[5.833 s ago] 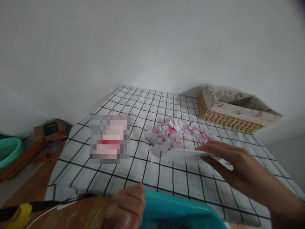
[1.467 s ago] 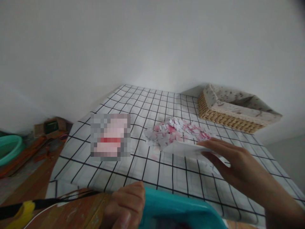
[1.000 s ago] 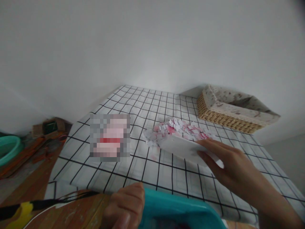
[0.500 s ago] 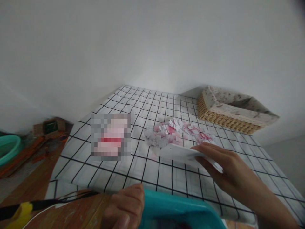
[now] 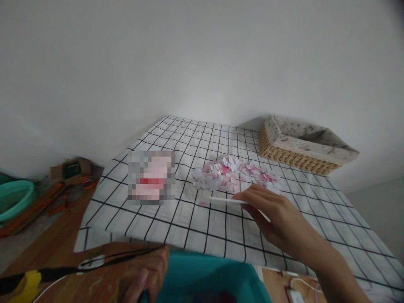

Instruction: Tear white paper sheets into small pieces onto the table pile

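Note:
My right hand (image 5: 271,210) pinches a thin white card (image 5: 225,200), seen nearly edge-on, just above the checked tablecloth. Beyond the card lies a spread heap of small torn or cut paper pieces (image 5: 225,173), white and pink. At the bottom of the view my left hand (image 5: 148,269) is closed on the rim of a teal plastic bin (image 5: 202,269), below the table's near edge. Dark reddish contents show dimly inside the bin.
A woven basket (image 5: 293,159) with a patterned cloth lining stands at the back right by the wall. A blurred-out pink item (image 5: 153,176) lies on the left of the tablecloth (image 5: 186,139). A green basin (image 5: 15,200) and a small box (image 5: 71,170) are on the floor at left.
My right hand has moved left with the card, which now appears thinner, edge-on. My left hand and the bin have shifted left and down. The camera view has moved slightly.

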{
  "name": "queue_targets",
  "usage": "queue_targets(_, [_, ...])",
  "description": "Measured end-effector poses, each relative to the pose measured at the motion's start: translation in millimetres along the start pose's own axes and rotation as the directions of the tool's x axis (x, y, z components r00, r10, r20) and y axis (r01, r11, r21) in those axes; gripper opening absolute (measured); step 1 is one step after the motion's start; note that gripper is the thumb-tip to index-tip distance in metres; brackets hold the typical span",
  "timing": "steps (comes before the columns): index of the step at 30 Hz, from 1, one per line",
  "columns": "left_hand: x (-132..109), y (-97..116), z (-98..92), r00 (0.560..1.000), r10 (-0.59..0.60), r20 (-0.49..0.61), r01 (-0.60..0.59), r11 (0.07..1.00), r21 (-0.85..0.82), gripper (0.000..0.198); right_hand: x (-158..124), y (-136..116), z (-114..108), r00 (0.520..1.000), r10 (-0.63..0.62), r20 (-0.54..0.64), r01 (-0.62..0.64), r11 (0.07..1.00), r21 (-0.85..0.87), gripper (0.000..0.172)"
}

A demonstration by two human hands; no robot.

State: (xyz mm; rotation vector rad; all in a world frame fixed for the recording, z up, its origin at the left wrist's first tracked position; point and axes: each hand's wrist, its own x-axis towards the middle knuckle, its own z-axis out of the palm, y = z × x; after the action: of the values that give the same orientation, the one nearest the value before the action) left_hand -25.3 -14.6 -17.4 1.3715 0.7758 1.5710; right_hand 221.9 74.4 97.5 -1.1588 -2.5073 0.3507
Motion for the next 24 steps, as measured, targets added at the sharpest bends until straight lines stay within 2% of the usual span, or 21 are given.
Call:
queue_targets(5, [6.7, 8.1, 4.9, 0.999, 0.034, 0.022, -0.034, 0.999, 0.02, 0.05, -15.8, -7.5, -3.6, 0.997, 0.004, 0.076, -0.009, 0.998, 0.066, 0.026])
queue_targets(10, [8.0, 11.1, 6.9, 1.0, 0.017, 0.017, -0.017, 1.0, 0.003, 0.051, -30.4, -22.9, -17.3, 0.96, -0.058, 0.275, -0.023, 0.96, 0.28, 0.025])
queue_targets(12, [9.4, 11.3, 6.6, 0.999, 0.024, 0.037, -0.024, 1.0, -0.004, 0.052, -35.5, -23.6, -21.3, 0.952, -0.061, 0.299, -0.039, 0.947, 0.319, 0.021])
queue_targets(16, [16.8, 15.8, 8.1, 0.995, 0.058, 0.085, -0.061, 0.998, 0.029, 0.054, -48.0, -15.2, -23.8, 0.981, 0.065, 0.18, -0.099, 0.976, 0.191, 0.019])
queue_targets(19, [19.7, 17.5, 11.8, 0.992, 0.075, 0.105, -0.08, 0.995, 0.051, 0.054, -56.5, -7.3, -22.9, 0.994, 0.099, 0.052, -0.103, 0.992, 0.078, 0.019])
queue_targets(24, [17.7, 9.6, 20.5, 0.983, 0.146, 0.109, -0.157, 0.984, 0.09, 0.051, -59.7, 6.3, -16.6, 0.973, 0.154, -0.171, -0.167, 0.984, -0.064, 0.013])
